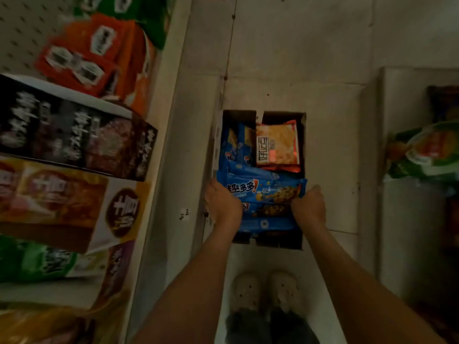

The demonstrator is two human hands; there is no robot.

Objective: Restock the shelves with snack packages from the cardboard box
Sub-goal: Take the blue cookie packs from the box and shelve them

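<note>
Directly below, at the near edge of the floor [298, 45], stands one pair of pale, rounded shoes [246, 291] under dark trouser cuffs. Two bare forearms reach forward and down from either side of them, nearly parallel, wrists bent downward.

Both hands are in the near half of the cardboard box [278, 242], an open rectangular carton with dark inner walls that sits on the pale floor tiles. The left hand [223, 202] wraps the left end of the top blue packet [265, 191] and the right hand [309, 207] clamps its right end. Knuckles face up and the fingers curl out of sight beneath it. That packet is long, glossy and flat, printed with cookies, and lies across the box's width.

Under and behind it lie more blue packets of the same kind, overlapping, so no sure count. One square orange packet [277, 145] with a crimped edge lies flat in the box's far right corner.

Along the left edge of the floor runs a white shelf [159, 145] carrying four blurred cartons in a row: green [32, 261], yellow-brown [62, 202], black [74, 130] and orange [99, 53]. Across the aisle, a green bag [427, 150] rests on the right-hand shelf.
</note>
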